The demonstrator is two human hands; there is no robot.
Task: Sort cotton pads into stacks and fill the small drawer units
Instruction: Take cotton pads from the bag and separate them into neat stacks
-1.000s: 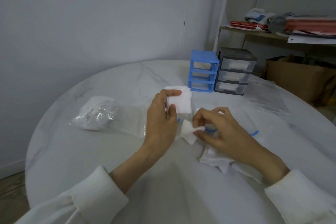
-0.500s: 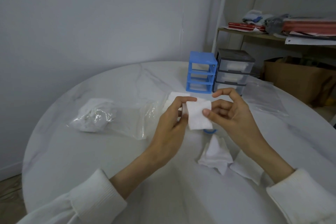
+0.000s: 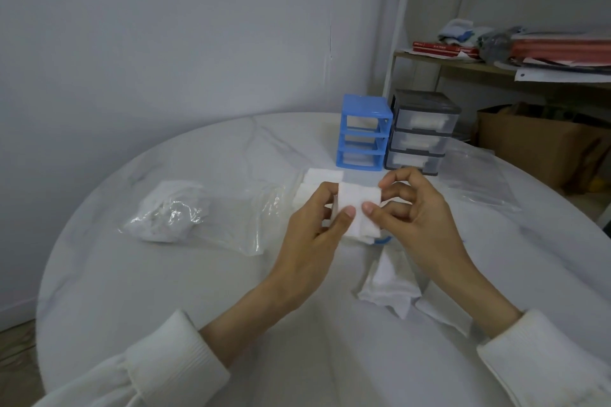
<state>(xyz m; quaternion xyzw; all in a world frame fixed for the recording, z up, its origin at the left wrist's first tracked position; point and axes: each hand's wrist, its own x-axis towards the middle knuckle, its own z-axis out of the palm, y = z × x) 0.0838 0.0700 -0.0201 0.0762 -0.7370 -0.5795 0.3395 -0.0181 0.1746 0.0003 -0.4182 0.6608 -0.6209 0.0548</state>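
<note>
Above the table's middle, my left hand (image 3: 310, 235) and my right hand (image 3: 416, 218) both pinch a small stack of white square cotton pads (image 3: 358, 205), thumbs on its front face. Behind the stack more white pads (image 3: 319, 182) lie on the table. Loose crumpled pads (image 3: 393, 284) rest on the table under my right wrist. A blue drawer unit (image 3: 363, 132) stands at the far side; its drawers are out and its slots open. Beside it stands a grey drawer unit (image 3: 421, 130) whose clear drawers hold white pads.
The round white marble table (image 3: 165, 291) carries a clear plastic bag with white pads (image 3: 172, 211) at the left and a flat clear bag (image 3: 476, 182) at the right. A shelf with books and papers (image 3: 496, 56) and a cardboard box (image 3: 542, 145) stand behind.
My right hand lifted one pad from the loose pile and brought it up against the pads in my left hand. Both hands now pinch the stack together.
</note>
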